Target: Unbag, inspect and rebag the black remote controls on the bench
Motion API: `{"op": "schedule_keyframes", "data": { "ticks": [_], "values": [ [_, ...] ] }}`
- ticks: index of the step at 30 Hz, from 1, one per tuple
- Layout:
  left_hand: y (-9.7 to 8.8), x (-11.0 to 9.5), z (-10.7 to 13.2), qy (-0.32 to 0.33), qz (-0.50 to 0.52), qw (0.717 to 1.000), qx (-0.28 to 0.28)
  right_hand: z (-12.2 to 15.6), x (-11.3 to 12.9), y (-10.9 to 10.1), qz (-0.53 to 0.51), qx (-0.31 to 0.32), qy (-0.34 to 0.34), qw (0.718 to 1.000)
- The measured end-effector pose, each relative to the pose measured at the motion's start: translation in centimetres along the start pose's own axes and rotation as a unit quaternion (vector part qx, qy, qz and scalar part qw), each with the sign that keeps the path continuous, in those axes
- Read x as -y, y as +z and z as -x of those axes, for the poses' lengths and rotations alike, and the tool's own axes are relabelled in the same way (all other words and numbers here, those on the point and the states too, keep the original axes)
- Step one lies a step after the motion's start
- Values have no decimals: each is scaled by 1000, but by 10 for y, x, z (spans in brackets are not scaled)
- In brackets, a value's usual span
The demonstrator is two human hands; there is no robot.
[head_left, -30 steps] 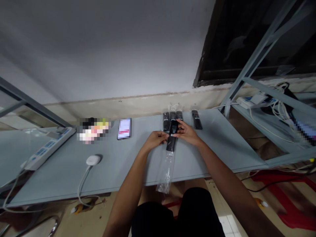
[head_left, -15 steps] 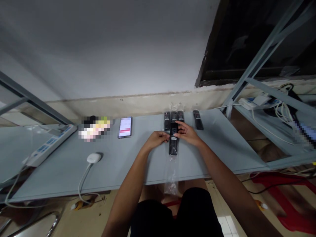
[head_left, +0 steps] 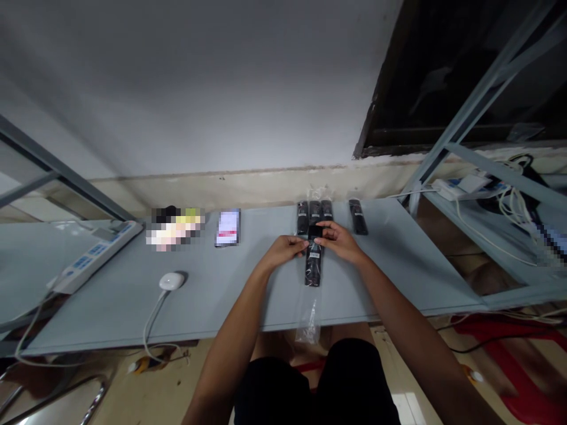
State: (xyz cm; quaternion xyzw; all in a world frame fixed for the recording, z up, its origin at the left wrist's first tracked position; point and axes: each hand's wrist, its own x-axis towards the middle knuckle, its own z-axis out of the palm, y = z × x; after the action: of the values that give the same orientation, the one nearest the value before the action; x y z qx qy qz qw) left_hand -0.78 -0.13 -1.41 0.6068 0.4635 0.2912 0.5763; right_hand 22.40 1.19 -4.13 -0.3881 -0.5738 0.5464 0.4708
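1. The left hand (head_left: 286, 251) is pinched on the clear bag (head_left: 309, 321); by the right hand (head_left: 339, 242), the black remote (head_left: 313, 270) is gripped.
2. Between them, over the worktop (head_left: 212, 289), the remote has been slid nearer, deeper into the bag.

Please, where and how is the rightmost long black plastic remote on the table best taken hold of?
The rightmost long black plastic remote is probably best pinched across its middle, by both long edges, coming from above and the near side: it is narrow, lies flat with one end toward the flat pale wall, and has both long edges free.
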Motion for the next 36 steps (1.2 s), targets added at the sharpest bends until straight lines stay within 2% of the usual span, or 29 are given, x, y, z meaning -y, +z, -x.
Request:
{"op": "schedule_keyframes", "data": {
  "ticks": [3,6,11,13,16,18,22,25,31,36],
  "values": [
    [0,1,0,-4,12,1000,1,1,0,0,24,1,-4,1000],
    [1,5,-2,-5,22,1000,-21,2,-3,0,72,1,-22,997],
    [9,13,-10,17,-16,996,-84,3,-6,3,196,82,-45,976],
    [12,15,-13,28,-24,994,-104,2,-7,5,226,90,-62,968],
    [13,16,-15,53,-18,991,-124,-1,-8,7,239,63,-79,966],
    [14,15,-15,73,-12,988,-132,-1,-7,6,236,66,-79,966],
    [15,15,-14,108,-14,985,-131,1,-4,5,241,125,-72,960],
    [16,16,-14,109,-16,987,-119,2,-2,5,235,152,-74,957],
    [14,23,-19,124,55,986,-95,1,-7,3,194,58,-39,978],
    [12,29,-22,118,48,989,-76,1,-8,1,146,30,-25,988]
  ]
}}
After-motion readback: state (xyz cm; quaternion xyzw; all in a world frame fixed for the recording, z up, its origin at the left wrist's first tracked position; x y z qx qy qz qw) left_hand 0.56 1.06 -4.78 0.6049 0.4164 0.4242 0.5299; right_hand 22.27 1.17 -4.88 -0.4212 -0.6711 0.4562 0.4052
